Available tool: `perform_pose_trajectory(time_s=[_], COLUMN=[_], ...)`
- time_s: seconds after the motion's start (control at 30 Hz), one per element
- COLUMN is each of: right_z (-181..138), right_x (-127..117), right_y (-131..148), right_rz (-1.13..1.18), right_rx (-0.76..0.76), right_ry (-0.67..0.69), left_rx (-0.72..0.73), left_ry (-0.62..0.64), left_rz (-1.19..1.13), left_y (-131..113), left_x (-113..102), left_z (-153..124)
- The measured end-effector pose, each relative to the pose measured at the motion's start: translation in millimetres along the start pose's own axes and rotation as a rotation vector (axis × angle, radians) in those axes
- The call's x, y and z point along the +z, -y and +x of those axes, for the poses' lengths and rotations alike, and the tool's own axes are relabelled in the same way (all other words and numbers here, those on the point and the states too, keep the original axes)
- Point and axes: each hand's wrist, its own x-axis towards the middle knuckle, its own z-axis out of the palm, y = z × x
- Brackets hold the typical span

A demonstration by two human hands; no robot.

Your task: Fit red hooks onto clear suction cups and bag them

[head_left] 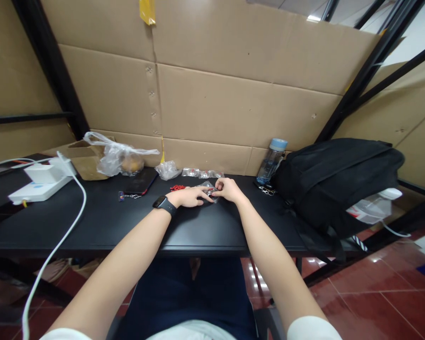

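Note:
A small clear plastic bag (208, 184) with something red at it lies on the black table between my two hands. My left hand (189, 196) reaches over from the left with its fingers stretched out and apart, their tips resting on the bag. On the bag's right side, my right hand (229, 189) is closed, its thumb and fingers pinching the plastic. Just behind my left hand is a little heap of red pieces (177, 188). Several small clear packets (198, 173) with red bits lie in a row at the back, beside a crumpled clear bag (168, 170).
On the right, a black backpack (340, 174) and a water bottle (272, 160) stand on the table (205, 231). To the left are a dark tablet-like object (140, 182), a plastic bag with fruit (125, 160), a cardboard box (88, 160) and a white power strip (38, 188) with a cable.

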Motion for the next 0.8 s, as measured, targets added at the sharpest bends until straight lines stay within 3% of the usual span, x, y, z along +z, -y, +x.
perform_pose_trajectory(time_s=[0.13, 0.33, 0.47, 0.63, 0.8], right_z=[1.2, -1.9, 1.1, 6.1, 1.9], right_x=[10.3, 21.5, 27.5, 14.5, -5.9], right_y=[7.6, 20.8, 20.6, 10.8, -7.2], right_rz=[-0.072, -0.208, -0.235, -0.014, 0.111], right_rx=[-0.084, -0.073, -0.064, -0.165, -0.133], right_ry=[-0.047, -0.169, -0.172, -0.023, -0.01], left_rx=[0.014, 0.016, 0.044, -0.049, -0.212], left_ry=[-0.007, 0.009, -0.023, -0.25, -0.372], left_rz=[-0.004, 0.036, 0.038, 0.088, 0.176], left_y=[1.6, 11.2, 13.6, 10.7, 10.0], left_x=[0.9, 2.7, -3.5, -9.6, 0.8], left_z=[0.1, 0.4, -3.4, -5.6, 3.1])
